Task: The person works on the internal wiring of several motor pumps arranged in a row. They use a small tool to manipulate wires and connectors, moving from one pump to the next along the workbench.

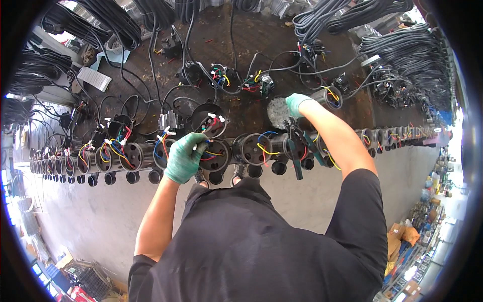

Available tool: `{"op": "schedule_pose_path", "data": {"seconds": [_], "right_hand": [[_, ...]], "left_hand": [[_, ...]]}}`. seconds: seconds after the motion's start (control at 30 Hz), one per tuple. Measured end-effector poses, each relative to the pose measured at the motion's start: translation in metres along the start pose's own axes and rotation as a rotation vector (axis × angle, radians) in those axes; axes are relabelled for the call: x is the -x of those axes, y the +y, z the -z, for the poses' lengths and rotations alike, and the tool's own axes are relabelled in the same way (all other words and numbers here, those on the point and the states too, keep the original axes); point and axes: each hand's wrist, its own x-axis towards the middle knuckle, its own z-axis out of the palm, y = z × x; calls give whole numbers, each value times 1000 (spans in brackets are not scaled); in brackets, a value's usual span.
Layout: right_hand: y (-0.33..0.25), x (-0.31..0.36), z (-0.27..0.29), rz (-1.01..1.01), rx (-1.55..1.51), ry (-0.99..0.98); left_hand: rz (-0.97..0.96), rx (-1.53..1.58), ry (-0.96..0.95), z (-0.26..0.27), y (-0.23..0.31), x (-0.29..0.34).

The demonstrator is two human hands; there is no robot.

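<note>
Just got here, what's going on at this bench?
One person in green gloves is working along a row of dark cylindrical housings with coloured wires. The left hand appears to pinch wire ends at one housing. The right hand is at the edge of a round container of pale small pieces; whether it grips any is unclear. Pliers show on its near side, over the row. Black cables lie bundled beyond.

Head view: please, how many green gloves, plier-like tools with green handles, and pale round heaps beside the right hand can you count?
Green gloves: 2
Plier-like tool: 1
Pale round heap: 1
Total: 4
</note>
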Motion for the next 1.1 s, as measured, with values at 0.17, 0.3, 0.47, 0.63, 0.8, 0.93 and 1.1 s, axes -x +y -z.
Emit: {"op": "schedule_pose_path", "data": {"seconds": [0.17, 0.3, 0.47, 0.63, 0.8, 0.93, 1.1], "right_hand": [[-11, 0, 14, -32, -69, 42], [-5, 2, 12, -9, -71, 123], [-6, 49, 35, -23, -256, 236], [-27, 128, 78, -5, -613, 750], [-131, 189, 120, 289, -1232, 823], [-222, 177, 100, 318, -1523, 903], [-260, 150, 92, 205, -1315, 1109]], "left_hand": [[7, 12, 22, 1, -1, 2], [4, 21, 28, 2, -1, 2], [24, 30, 3, 3, -1, 2], [-42, 15, 15, 0, -5, -1], [-41, 41, 29, 3, -6, 2], [-46, 83, 4, 2, -10, 1], [-50, 108, -7, 2, -13, 0]]}}
